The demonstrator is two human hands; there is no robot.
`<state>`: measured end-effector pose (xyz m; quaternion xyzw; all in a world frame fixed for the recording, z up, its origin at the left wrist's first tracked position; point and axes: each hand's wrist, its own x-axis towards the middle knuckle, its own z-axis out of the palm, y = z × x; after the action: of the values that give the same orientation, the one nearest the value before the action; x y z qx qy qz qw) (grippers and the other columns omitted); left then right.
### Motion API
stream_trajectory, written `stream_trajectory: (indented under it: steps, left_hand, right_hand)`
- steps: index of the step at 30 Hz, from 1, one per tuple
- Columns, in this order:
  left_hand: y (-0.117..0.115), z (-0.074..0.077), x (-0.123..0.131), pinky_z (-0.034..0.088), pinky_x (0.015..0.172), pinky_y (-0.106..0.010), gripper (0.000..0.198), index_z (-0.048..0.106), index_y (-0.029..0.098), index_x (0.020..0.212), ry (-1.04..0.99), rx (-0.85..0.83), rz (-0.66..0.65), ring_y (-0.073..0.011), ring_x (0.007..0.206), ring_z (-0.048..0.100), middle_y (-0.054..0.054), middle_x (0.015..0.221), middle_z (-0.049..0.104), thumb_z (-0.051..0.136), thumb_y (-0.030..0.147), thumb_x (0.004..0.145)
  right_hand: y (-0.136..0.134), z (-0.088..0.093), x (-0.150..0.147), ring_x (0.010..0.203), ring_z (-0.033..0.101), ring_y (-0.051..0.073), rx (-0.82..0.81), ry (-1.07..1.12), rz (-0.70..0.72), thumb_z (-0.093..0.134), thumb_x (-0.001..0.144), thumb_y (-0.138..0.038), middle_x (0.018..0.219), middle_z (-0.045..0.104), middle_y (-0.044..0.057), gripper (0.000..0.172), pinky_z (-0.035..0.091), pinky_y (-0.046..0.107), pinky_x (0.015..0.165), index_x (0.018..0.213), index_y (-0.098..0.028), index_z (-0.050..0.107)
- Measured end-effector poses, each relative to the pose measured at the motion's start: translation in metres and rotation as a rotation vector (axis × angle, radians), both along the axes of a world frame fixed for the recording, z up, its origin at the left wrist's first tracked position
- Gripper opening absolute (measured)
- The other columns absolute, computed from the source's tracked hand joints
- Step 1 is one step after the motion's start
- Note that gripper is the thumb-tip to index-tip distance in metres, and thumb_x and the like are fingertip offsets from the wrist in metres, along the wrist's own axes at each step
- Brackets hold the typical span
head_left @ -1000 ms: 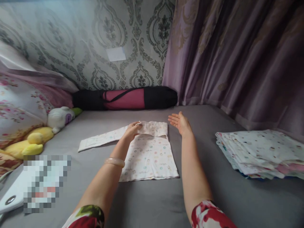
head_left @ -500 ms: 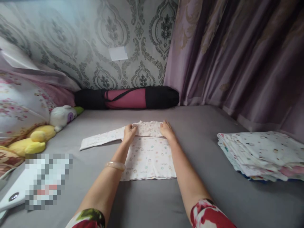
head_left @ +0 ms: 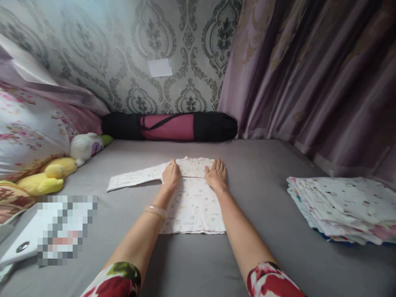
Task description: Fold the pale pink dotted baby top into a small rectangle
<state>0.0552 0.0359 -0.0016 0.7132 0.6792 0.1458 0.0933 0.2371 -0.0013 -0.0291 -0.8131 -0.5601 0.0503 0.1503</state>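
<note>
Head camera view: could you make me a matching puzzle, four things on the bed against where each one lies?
1 baby top
2 rolled mat bag
3 stack of folded cloths
4 yellow plush toy

A right side of the bed
B far left, by the floral pillow
C along the wallpapered wall
D middle, under the left hand and right hand

Pairs: 1-D, 2-C, 3-A, 4-B

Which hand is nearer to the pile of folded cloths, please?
The right. The right hand rests flat on the shirt, toward the pile; the left hand rests on it farther away.
</note>
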Motion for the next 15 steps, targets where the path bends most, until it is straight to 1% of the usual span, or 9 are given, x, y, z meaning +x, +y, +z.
stream_trajectory:
  steps: [4,6,8,9,11,13,15]
  left_hand:
    - [-0.001,0.002,-0.002,0.046,0.077,-0.035,0.031,0.051,0.013,0.113,0.134,0.035,0.014,-0.0287,0.101,0.059,-0.019,0.108,0.061,0.026,0.013,0.094]
    - [-0.005,0.007,-0.006,0.046,0.077,-0.034,0.033,0.052,0.013,0.112,0.196,0.087,0.039,-0.0285,0.103,0.057,-0.019,0.11,0.059,0.027,0.009,0.092]
    - [-0.013,0.013,-0.012,0.045,0.081,-0.035,0.034,0.054,0.013,0.114,0.24,0.122,0.029,-0.0288,0.105,0.055,-0.019,0.111,0.058,0.03,0.008,0.09]
    - [-0.019,0.015,-0.016,0.044,0.084,-0.036,0.034,0.054,0.013,0.115,0.249,0.121,-0.006,-0.029,0.106,0.054,-0.019,0.113,0.058,0.032,0.01,0.09]
    - [-0.034,0.015,-0.023,0.042,0.09,-0.037,0.035,0.053,0.014,0.122,0.235,0.103,-0.127,-0.03,0.111,0.051,-0.017,0.12,0.057,0.037,0.014,0.09]
    - [-0.05,0.009,-0.03,0.039,0.096,-0.039,0.04,0.05,0.017,0.129,0.19,0.071,-0.247,-0.0315,0.12,0.046,-0.014,0.131,0.054,0.039,0.019,0.091]
    - [-0.064,-0.002,-0.036,0.036,0.101,-0.043,0.043,0.047,0.019,0.134,0.135,0.031,-0.296,-0.0337,0.128,0.039,-0.012,0.141,0.048,0.04,0.022,0.092]
  right_hand:
    - [0.001,-0.002,0.0,0.144,0.015,0.033,-0.003,-0.002,-0.002,0.026,0.097,-0.042,0.156,0.019,0.022,0.068,0.01,0.044,0.115,0.148,0.004,0.025]
    - [0.001,-0.003,0.0,0.144,0.015,0.033,0.007,-0.009,-0.003,0.026,0.097,-0.042,0.156,0.02,0.022,0.068,0.01,0.044,0.115,0.148,0.004,0.025]
    - [0.0,-0.004,-0.001,0.144,0.017,0.032,0.019,-0.021,-0.006,0.027,0.097,-0.041,0.156,0.022,0.022,0.067,0.012,0.044,0.115,0.147,0.003,0.026]
    - [0.0,-0.003,-0.001,0.144,0.017,0.032,0.023,-0.026,-0.008,0.027,0.097,-0.041,0.155,0.022,0.022,0.067,0.012,0.044,0.115,0.147,0.003,0.027]
    - [0.0,-0.001,0.0,0.144,0.017,0.032,0.021,-0.022,-0.008,0.028,0.097,-0.04,0.155,0.023,0.022,0.066,0.013,0.044,0.115,0.147,0.003,0.028]
    - [0.001,0.004,0.003,0.144,0.017,0.031,0.006,0.023,-0.003,0.026,0.097,-0.04,0.156,0.023,0.021,0.065,0.013,0.044,0.115,0.147,0.001,0.029]
    - [0.002,0.012,0.007,0.144,0.019,0.03,-0.033,0.101,-0.003,0.021,0.098,-0.041,0.156,0.023,0.02,0.065,0.015,0.043,0.116,0.148,-0.001,0.029]
